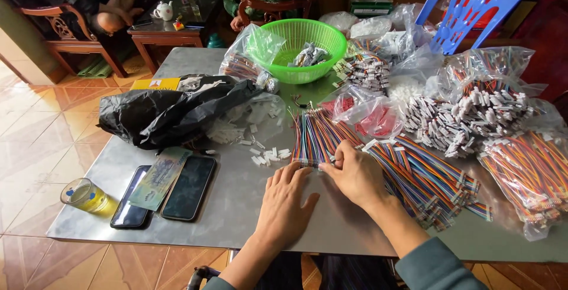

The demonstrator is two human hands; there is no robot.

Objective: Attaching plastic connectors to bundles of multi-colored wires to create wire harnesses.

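The left hand [286,201] lies palm down on the grey surface [236,207] near its near edge, fingers spread and loose, holding nothing, its fingertips just short of the near end of a flat row of multicoloured ribbon wires [316,136]; the right hand [355,175] rests just beside it, fingers curled onto that same near end of the wires, pinching them at the white connectors, though how firm the hold is cannot be told; the wires run from the hands toward the middle of the surface; to the right of the right hand a larger heap of the same coloured wire harnesses [432,183] fans toward the right edge, and further right lie clear bags of wires [526,172] and a pile of white connectors [467,112]; loose small white connector pieces [269,155] sit just left of the wire row; a crumpled black plastic bag [171,109] lies toward the left side; at the near left corner are two dark phones [189,186] side by side with a banknote [158,177] across them, and a glass of yellowish drink [86,195] at the left edge; a green plastic basket [299,47] stands at the far edge; a blue plastic chair [470,3] stands beyond the far right corner.
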